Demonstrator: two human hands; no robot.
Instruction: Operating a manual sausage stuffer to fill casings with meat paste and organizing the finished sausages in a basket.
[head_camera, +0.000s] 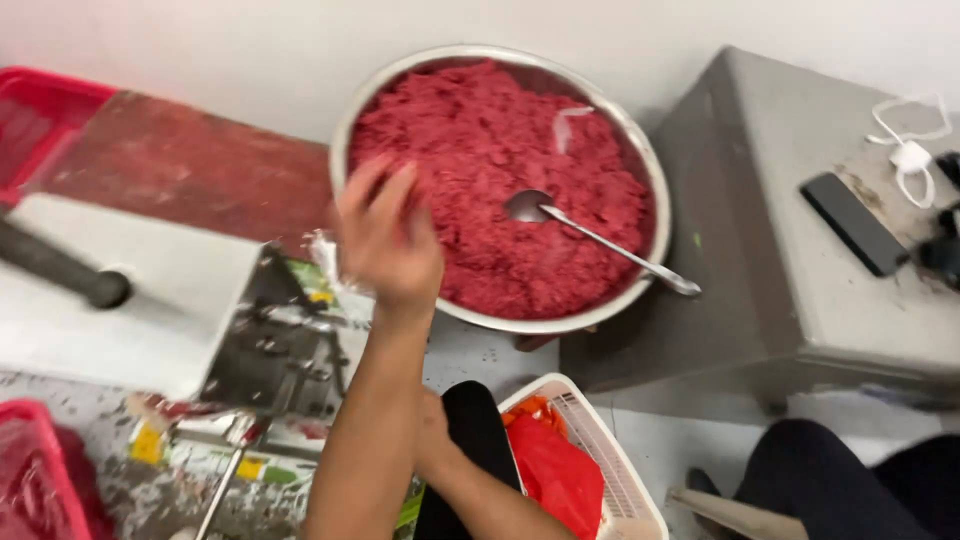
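Grey metal cabinet (800, 250), black phone (855, 224), white charger cable (912, 150), white basket (620, 470), red crate (35, 120)

Just beyond your fingers (385, 190) the white floor (690, 440) carries a wide metal bowl (345, 130); right of them a grey metal stand (740, 250), below them a white basket (625, 480).

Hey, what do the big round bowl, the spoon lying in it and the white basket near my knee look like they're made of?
Big round bowl: likely stainless steel, silvery rim with dull sheen. Spoon: also polished metal, its bowl reflecting light. White basket: probably moulded plastic, matte with slotted walls.
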